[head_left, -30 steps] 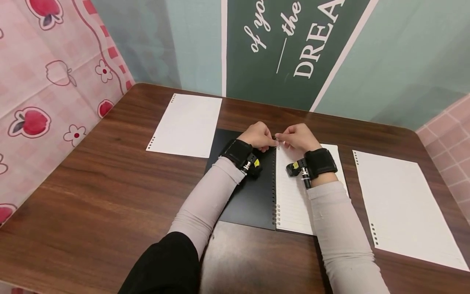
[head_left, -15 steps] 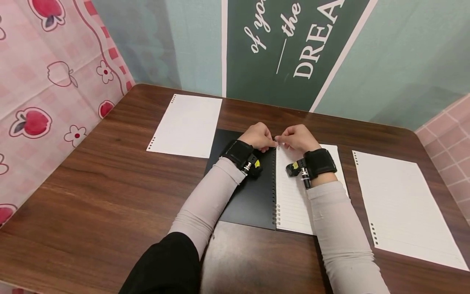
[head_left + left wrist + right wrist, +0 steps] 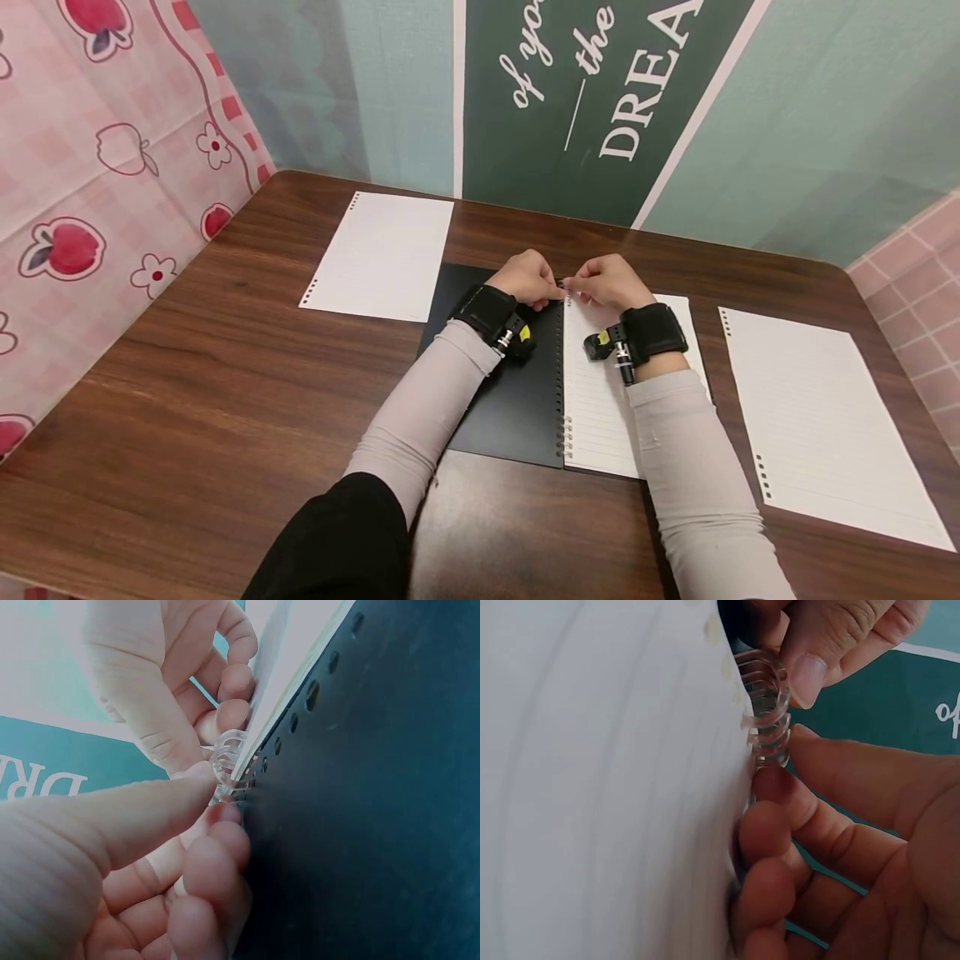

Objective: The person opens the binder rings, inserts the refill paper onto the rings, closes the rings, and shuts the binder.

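Observation:
A loose-leaf notebook lies open on the table, its black cover [image 3: 510, 417] on the left and lined white paper [image 3: 600, 396] on the right. My left hand [image 3: 527, 279] and right hand [image 3: 611, 282] meet at the far end of its spine. There, clear plastic binder rings [image 3: 229, 754] run along the punched edge. In the right wrist view, thumb and fingertips of both hands pinch these rings [image 3: 769, 712], the right hand's at the end ring and the left hand's just beyond. A second ring group [image 3: 567, 437] sits at the spine's near end, untouched.
One loose punched sheet [image 3: 382, 254] lies left of the notebook, near the table's back edge. Another, lined sheet [image 3: 825, 408] is on the right. Beneath everything is a brown wooden table [image 3: 187, 417], with a printed cloth [image 3: 360, 83] hanging behind it.
Almost nothing differs. Both hands stay at the far rings, with only slight shifts of the fingertips.

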{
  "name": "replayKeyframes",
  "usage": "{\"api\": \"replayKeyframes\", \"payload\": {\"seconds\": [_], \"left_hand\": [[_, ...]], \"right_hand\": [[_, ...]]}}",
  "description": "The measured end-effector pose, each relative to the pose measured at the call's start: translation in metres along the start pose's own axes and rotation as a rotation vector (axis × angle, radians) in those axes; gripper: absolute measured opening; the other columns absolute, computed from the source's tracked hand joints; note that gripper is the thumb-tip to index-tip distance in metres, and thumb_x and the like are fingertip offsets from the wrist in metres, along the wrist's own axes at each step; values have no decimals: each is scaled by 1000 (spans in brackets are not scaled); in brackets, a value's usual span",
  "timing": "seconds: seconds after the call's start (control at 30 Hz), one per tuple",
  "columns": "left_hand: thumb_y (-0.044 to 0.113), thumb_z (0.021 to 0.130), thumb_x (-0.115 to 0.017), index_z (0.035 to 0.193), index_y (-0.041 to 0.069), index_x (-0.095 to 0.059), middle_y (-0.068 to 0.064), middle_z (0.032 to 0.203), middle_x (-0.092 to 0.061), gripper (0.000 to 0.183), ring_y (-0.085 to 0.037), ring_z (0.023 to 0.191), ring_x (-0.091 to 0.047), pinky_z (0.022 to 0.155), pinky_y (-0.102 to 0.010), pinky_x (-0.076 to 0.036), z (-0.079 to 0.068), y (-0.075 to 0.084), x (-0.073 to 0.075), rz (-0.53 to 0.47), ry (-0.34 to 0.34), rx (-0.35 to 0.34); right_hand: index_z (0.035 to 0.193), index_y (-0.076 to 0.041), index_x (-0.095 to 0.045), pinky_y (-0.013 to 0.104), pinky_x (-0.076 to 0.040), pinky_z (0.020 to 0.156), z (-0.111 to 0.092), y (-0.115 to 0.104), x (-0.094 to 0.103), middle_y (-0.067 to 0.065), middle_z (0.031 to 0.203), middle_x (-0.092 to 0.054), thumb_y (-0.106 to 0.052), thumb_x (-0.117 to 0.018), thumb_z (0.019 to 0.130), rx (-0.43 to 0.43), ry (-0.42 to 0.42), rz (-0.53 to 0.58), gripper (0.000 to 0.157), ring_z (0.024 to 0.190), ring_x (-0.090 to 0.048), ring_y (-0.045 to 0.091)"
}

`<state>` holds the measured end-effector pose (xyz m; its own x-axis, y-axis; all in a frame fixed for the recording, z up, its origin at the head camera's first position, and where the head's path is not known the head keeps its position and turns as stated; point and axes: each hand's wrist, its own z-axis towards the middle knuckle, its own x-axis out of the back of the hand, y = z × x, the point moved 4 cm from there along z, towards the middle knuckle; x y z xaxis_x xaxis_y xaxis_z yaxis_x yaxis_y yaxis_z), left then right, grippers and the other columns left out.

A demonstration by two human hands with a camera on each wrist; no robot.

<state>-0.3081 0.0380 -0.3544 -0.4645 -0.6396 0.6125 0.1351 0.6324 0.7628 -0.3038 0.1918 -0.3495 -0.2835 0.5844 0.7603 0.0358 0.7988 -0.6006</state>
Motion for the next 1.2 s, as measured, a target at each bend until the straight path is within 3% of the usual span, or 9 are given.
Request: {"api": "replayKeyframes", "payload": {"seconds": [0.33,1.0,1.2], "left_hand": [[18,92,-71,73,2,-70,3,52,-55,26,-7,47,-54,51,-19,-44,-2,-3,2,-12,-5,-18],[16,94,-68,79,5,-68,3,55,-55,19,-7,50,-53,53,-20,-44,-3,-2,4,26,-8,52],[14,95,-65,75,6,-66,3,53,-53,22,-9,53,-55,54,-21,-43,-4,0,1,46,-9,36]], "right_hand": [[88,-1,-68,28,-39,58,2,-1,-1,-1,67,-58,-23,-62,97,-17,11,7,25,61,-50,13],[92,5,-67,26,-41,57,-5,-1,-1,-1,67,-58,-19,-65,96,-8,47,38,24,63,-48,13],[88,3,-66,26,-39,56,-6,2,0,-1,68,-56,-19,-64,96,-24,46,3,23,61,-47,14]]}}
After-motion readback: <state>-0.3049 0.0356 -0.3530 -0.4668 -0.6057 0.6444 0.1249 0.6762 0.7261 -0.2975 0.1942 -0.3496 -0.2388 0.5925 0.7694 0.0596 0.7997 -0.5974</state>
